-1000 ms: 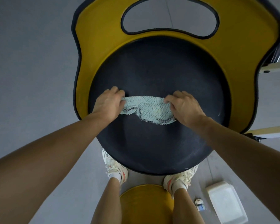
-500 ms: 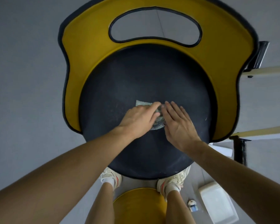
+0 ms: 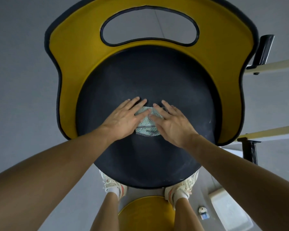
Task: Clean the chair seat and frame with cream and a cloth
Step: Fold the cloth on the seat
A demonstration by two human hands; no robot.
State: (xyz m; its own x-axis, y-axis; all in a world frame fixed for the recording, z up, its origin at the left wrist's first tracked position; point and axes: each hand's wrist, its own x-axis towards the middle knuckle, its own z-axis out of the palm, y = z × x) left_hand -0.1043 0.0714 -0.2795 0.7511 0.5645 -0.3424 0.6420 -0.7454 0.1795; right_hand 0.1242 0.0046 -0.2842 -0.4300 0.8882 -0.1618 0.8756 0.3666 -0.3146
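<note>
Pale green cloth [image 3: 146, 129] at mid chair seat [image 3: 148, 77], pressed flat under left hand [image 3: 123, 119] and right hand [image 3: 173, 127], fingers straight. Probably folding it into a pad before wiping; next, a firm grip for rubbing seat, then yellow frame [image 3: 73, 52]. Knitted, bunched small, dark hem showing.

A bunched pale-green cloth [image 3: 147, 128] lies on the round black seat [image 3: 157, 77].

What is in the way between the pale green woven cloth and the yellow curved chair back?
Nothing visible. The pale green woven cloth lies mid-seat under the flat left hand and right hand; only bare round black seat separates it from the yellow curved chair back.
</note>
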